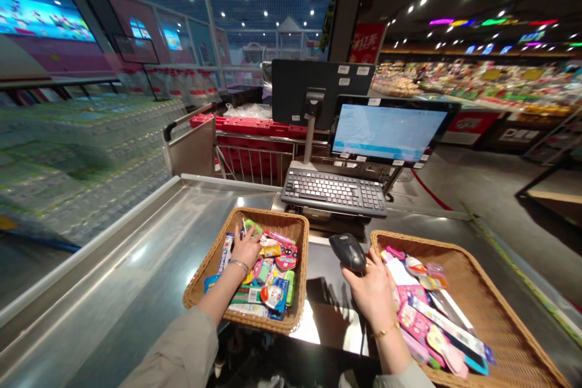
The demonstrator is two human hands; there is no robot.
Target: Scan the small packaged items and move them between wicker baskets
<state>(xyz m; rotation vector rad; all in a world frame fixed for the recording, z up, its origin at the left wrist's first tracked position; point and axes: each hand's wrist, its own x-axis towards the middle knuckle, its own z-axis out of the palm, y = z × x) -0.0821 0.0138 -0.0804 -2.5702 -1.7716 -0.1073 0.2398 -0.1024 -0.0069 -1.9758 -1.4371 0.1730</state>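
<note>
My left hand [246, 247] reaches into the left wicker basket [200, 282] and its fingers curl down on the small colourful packets [271, 279] inside; which packet it grips is hidden. My right hand [373, 291] is closed round the handle of a black barcode scanner [348, 251], held between the two baskets above the dark counter panel. The right wicker basket [495, 309] holds several flat pink and white packets [425, 315] just right of that hand.
A keyboard [334, 191] and a lit till screen [386, 131] stand behind the baskets, with a second monitor's back [291, 88]. A steel counter [136, 279] stretches left. Red shopping baskets [254, 127] and a metal rail lie beyond. Shop shelves fill the far right.
</note>
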